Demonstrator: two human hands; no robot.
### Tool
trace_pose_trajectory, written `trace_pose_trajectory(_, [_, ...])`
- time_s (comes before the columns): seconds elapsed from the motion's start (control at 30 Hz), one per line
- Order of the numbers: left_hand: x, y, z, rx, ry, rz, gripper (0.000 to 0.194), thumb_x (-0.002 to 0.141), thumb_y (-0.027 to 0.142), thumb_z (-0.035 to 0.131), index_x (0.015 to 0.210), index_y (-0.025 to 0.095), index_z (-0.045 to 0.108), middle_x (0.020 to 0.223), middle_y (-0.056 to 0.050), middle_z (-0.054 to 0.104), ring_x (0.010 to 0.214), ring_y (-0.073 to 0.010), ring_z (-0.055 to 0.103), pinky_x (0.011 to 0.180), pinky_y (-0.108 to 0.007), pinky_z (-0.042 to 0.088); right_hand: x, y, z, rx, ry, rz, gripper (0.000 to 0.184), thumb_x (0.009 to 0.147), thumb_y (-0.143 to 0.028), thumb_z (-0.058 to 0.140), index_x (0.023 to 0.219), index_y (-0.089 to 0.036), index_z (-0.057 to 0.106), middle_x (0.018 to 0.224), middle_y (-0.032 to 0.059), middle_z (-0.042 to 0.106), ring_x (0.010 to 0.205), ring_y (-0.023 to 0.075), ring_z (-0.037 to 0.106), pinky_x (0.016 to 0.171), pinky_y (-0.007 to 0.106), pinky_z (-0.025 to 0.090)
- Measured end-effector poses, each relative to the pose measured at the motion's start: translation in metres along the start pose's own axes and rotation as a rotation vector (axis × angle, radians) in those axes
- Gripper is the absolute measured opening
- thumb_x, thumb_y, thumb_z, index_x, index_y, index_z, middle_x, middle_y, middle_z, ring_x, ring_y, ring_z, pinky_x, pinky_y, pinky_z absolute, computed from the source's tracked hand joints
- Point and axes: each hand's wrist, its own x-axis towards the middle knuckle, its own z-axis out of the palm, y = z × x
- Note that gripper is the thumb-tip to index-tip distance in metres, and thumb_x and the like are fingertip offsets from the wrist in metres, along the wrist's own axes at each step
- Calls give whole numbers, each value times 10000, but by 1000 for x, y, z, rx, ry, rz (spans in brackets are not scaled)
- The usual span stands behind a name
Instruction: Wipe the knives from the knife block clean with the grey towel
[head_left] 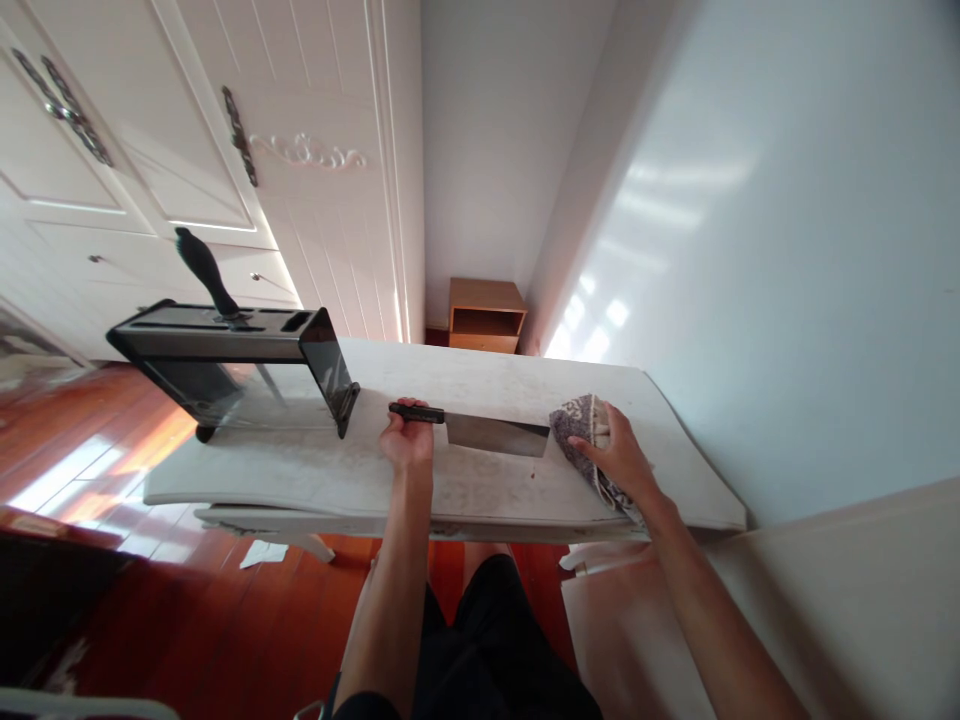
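A cleaver [497, 436] with a broad steel blade and a black handle lies level just over the white table, its blade pointing right. My left hand [407, 437] is wrapped round the handle, palm up. To the right, my right hand [619, 455] grips a bunched grey-purple and cream patterned cloth [576, 425]. The cloth is right by the blade's far end; whether they touch I cannot tell. On the table's left stands a knife block [232, 345] with clear sides and dark ends, a black-handled knife [202, 268] upright in its top.
The white table [480, 365] has worn marks on its top. White wardrobe doors [300, 130] rise behind on the left, and a pale wall [795, 250] on the right. A small wooden cabinet [487, 295] stands beyond the table. White paper [264, 553] lies on the red-brown floor.
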Motion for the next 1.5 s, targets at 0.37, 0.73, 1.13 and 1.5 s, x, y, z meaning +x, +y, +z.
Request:
trace_pose_trajectory(0.37, [-15,3,8,-57,4,-11,105,850,63,550,827,150,603,776,-12,618,740,-102,611,832,-271,502,-6,1,7,-106,-32,-26,874,804,-674,571,1447,-101,422,1454,201,472,1362,348,435,1138,508,355])
trace_pose_trajectory(0.73, [-32,8,10,237,-140,135,309,744,288,810,933,200,582,932,-21,717,966,-222,710,1019,-470,479,-9,3,9,-86,3,-14,856,807,-675,553,1437,-108,437,1453,195,480,1361,344,438,1136,509,353])
trace_pose_trajectory(1.13, [-39,69,12,723,-288,-59,579,605,321,905,988,183,494,907,-83,740,925,-229,726,840,-424,600,-11,2,8,-55,20,-25,813,823,-662,557,1438,-145,437,1446,176,492,1351,336,450,1124,518,353])
trace_pose_trajectory(1.5, [-21,114,29,1022,-253,-396,492,581,125,889,1024,61,684,855,-122,732,788,-223,738,769,-341,634,-9,3,7,-39,16,-30,826,806,-672,552,1414,-121,454,1417,183,513,1317,344,476,1113,502,366])
